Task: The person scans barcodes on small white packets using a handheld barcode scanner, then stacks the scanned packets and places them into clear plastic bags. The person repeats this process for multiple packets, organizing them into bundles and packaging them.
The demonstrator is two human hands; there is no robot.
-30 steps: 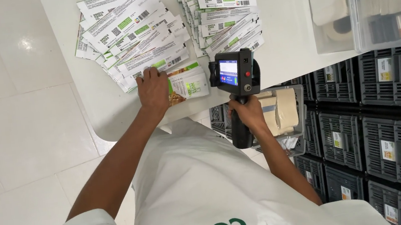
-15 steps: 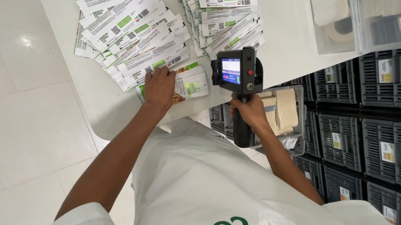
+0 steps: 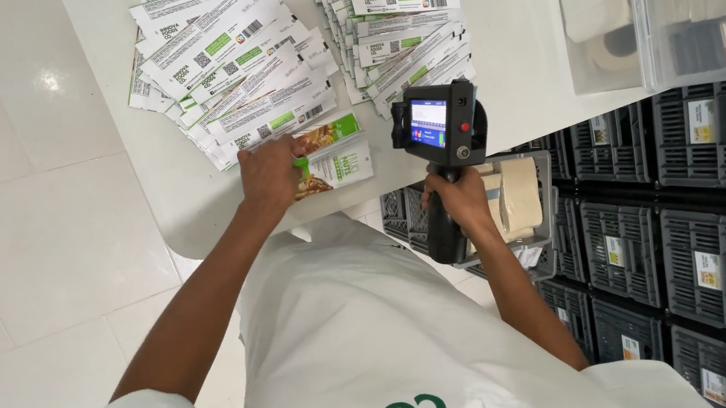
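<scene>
**Hand on a green packet, printer gun held beside it**

The small flat packet with a green band and a food picture (image 3: 332,155) is lying near the front edge of the white table (image 3: 540,74), a little left of the middle of the frame. The left hand (image 3: 270,173) is pressing down on the packet's left end, fingers spread slightly apart and laid flat over it, so part of the packet is hidden beneath them.

Just to the right, at the centre of the frame, the right hand (image 3: 463,202) is gripping the black handle of a black handheld printer gun with a lit blue screen (image 3: 436,123). The fingers are wrapped tightly around the handle; whether one is resting on a trigger cannot be told from this angle. The gun's head is hovering over the table edge, close to the packet but apparently not touching it.

Above the packet, towards the upper left, a fanned heap of white paper sleeves with green marks (image 3: 224,60) is spreading across the table. A second stack of the same white sleeves (image 3: 401,17) is sitting at the upper centre.

In the upper right corner, clear plastic bins (image 3: 677,4) are holding rolls of white material. Below them, along the right side, dark grey slotted crates (image 3: 714,246) are standing in rows.
</scene>
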